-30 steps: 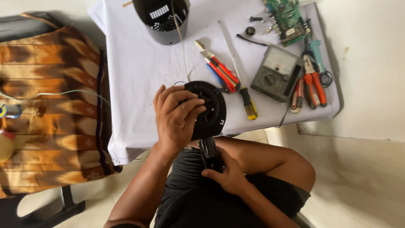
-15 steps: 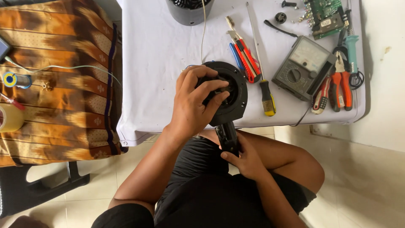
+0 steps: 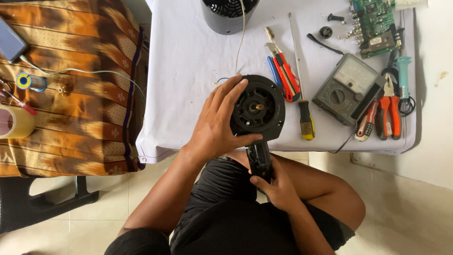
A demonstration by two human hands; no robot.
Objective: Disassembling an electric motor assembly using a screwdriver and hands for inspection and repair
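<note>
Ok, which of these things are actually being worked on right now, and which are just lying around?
In hand:
- black round motor housing, gripped by the left hand
- its black handle, held by the right hand

Lying about:
- screwdriver
- red cutters
- multimeter
- orange pliers
- circuit board
- black cylinder
- tape roll

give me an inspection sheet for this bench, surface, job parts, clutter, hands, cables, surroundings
Surface: white cloth-covered table, lightly stained.
Job's things: round black plastic motor housing with brass shaft, its black handle pointing down.
Clutter: yellow-handled screwdriver, red pliers, grey analogue multimeter, green circuit board, black slotted cylinder casing.
Grippers: left hand grips the housing; right hand holds the handle.
Cables: thin white wire from the cylinder.
Surroundings: brown patterned cloth, tiled floor.
</note>
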